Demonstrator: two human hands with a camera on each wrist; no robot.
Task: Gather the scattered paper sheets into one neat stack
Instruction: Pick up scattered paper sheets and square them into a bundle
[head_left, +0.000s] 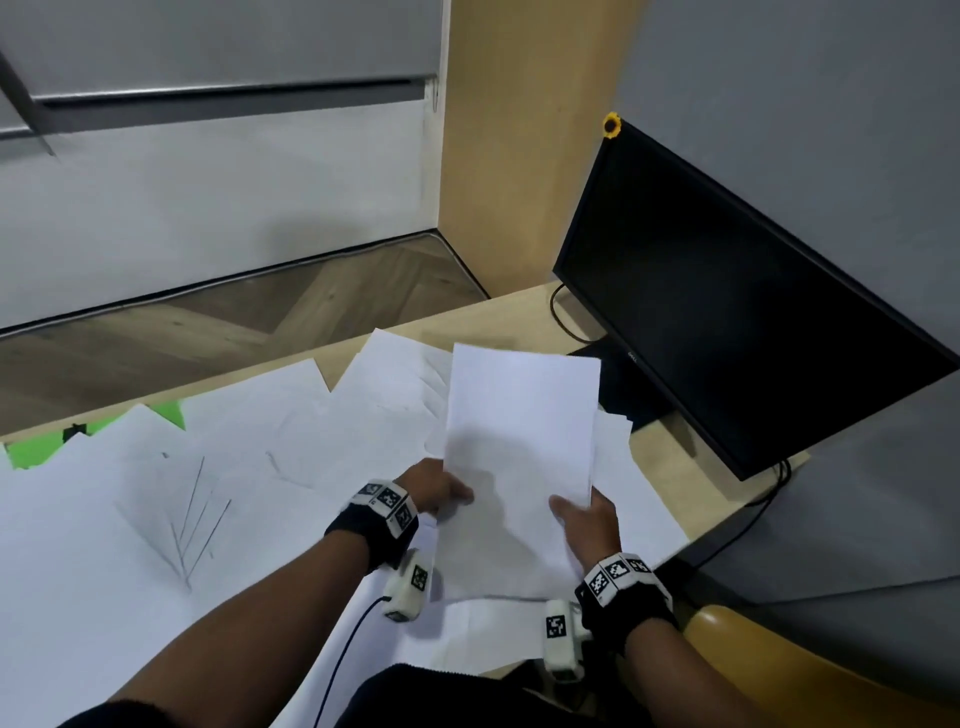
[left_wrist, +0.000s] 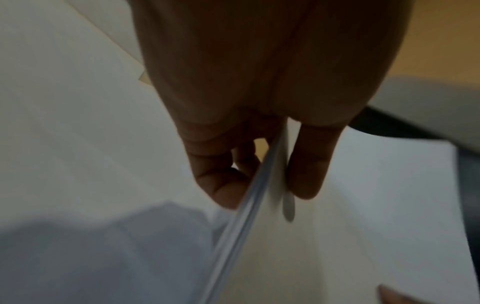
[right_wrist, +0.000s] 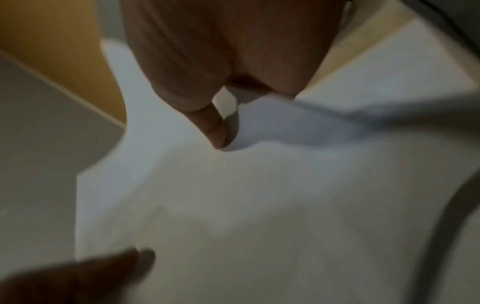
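A small stack of white sheets is held tilted above the desk by both hands. My left hand pinches its left edge, thumb on top and fingers underneath, where the layered edge of the stack shows. At the right edge my right hand grips the stack with the thumb pressed on the top sheet. Many loose white sheets lie scattered and overlapping over the desk to the left, one with pencil lines.
A black monitor stands at the right on the wooden desk, its cables trailing behind. Green paper peeks out at the far left. A yellow chair edge is at the lower right.
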